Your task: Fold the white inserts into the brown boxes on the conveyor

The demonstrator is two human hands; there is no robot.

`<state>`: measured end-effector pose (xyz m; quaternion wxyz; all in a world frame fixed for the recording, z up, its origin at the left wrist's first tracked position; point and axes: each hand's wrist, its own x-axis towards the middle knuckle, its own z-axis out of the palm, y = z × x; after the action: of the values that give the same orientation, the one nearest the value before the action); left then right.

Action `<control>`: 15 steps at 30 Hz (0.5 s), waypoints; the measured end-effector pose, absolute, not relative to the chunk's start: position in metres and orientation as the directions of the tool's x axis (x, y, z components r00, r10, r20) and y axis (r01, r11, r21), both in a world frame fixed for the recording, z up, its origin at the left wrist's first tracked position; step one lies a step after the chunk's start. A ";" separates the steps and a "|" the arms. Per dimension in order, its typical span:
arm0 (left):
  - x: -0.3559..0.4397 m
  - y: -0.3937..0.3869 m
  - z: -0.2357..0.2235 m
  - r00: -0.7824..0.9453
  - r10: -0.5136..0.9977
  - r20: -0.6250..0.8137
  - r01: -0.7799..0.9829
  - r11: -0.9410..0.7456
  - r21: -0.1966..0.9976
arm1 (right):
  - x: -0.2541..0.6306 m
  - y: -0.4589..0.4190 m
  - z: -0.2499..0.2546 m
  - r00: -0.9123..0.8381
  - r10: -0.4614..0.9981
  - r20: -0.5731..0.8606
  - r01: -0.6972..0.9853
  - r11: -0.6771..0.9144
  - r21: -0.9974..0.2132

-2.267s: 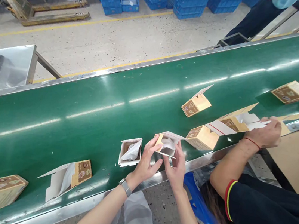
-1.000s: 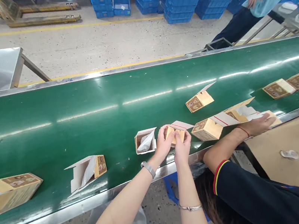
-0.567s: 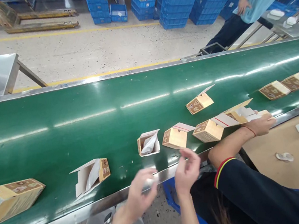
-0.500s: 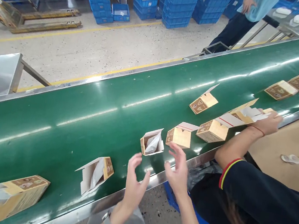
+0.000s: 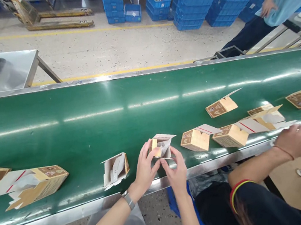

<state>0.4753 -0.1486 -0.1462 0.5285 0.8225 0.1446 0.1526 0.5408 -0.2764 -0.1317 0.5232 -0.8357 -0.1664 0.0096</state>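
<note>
Both my hands are around a small open carton [image 5: 163, 145] on the green conveyor belt. Its white flap stands up at the back, and a whitish bag shows inside. My left hand [image 5: 145, 167] has its fingers along the carton's left side, with the thumb low at the front. On the right side and front edge, the fingers of my right hand [image 5: 177, 172] press against it. To the left lies another open carton [image 5: 115, 169] with a white bag in it. A brown-printed carton [image 5: 196, 139] with a raised flap sits just right of my hands.
The green conveyor belt [image 5: 95, 119] runs diagonally, bordered by a metal rail [image 5: 198, 169]. More cartons lie at both ends. At right, a co-worker's hand [image 5: 297, 141] is over the near rail, beside a brown work surface. Stacked blue crates [image 5: 196, 5] and a pallet jack [image 5: 26, 11] stand beyond.
My hands, apart and off the carton before, have closed in on it from both sides. The co-worker's hand has drawn right, away from a carton. The view has shifted slightly.
</note>
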 end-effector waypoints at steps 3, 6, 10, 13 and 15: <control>0.487 -0.153 -0.149 0.913 0.404 0.057 0.088 -0.331 0.939 | 0.565 -0.285 -0.127 0.905 0.403 0.137 0.318 -0.427 -0.847; 0.494 -0.159 -0.150 0.912 0.407 0.055 0.059 -0.262 0.963 | 0.585 -0.292 -0.117 0.870 0.489 0.068 0.348 -0.509 -0.788; 0.506 -0.165 -0.145 0.890 0.453 0.056 0.013 -0.147 0.989 | 0.602 -0.299 -0.104 0.853 0.523 0.014 0.395 -0.627 -0.671; 0.521 -0.168 -0.141 0.872 0.489 0.007 0.007 -0.026 1.000 | 0.600 -0.300 -0.109 0.861 0.500 0.097 0.418 -0.586 -0.694; 0.532 -0.168 -0.140 0.859 0.511 -0.034 0.007 0.056 0.998 | 0.589 -0.295 -0.119 0.899 0.397 0.182 0.384 -0.519 -0.763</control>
<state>0.5317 -0.1682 -0.1402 0.7000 0.6628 0.1953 0.1802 0.5890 -0.2953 -0.1193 0.4360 -0.8716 -0.2241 0.0076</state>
